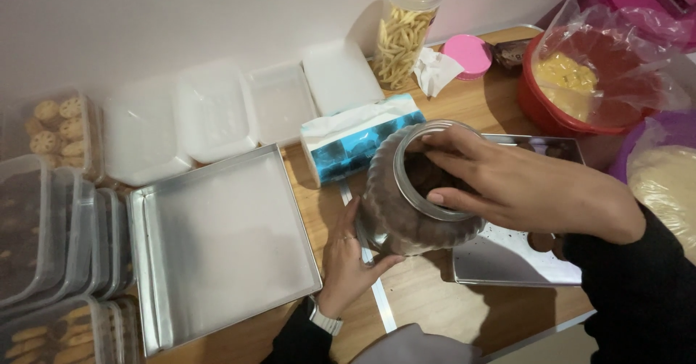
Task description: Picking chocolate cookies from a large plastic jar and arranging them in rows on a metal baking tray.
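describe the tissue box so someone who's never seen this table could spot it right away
On the wooden table, look just behind the ribbed clear jar that the left hand steadies and the right hand reaches into. The tissue box lies there, beside the empty metal tray. It is the only blue-and-white patterned box, with white tissue along its top.

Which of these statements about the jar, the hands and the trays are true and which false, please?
1. The left hand steadies the ribbed clear plastic jar from below. True.
2. The right hand reaches into the jar's mouth. True.
3. The large square metal tray is full of cookies. False: nothing lies in it.
4. The blue tissue box lies behind the jar. True.
5. The pink round lid sits on the jar. False: it lies by the wall.
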